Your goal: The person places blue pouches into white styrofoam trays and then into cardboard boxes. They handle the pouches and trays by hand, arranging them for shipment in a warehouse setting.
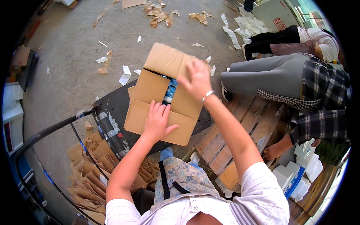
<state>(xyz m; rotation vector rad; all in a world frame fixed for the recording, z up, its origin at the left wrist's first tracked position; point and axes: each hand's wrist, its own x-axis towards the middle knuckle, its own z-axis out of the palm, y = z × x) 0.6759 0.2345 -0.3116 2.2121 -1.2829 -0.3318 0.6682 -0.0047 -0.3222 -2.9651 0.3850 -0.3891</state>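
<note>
Beneath spread, ungrasping left fingers (pixel 158 111) and blurred, outspread right fingers (pixel 194 72), a carton (pixel 149 89) is lying, its gapping flaps (pixel 185 105) possibly springing up if downward pressure slackens.

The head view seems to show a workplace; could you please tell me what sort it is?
Probably a warehouse packing area or loading yard: there is a cardboard box with blue contents, many cardboard pieces at lower left, and a wooden pallet at right.
</note>
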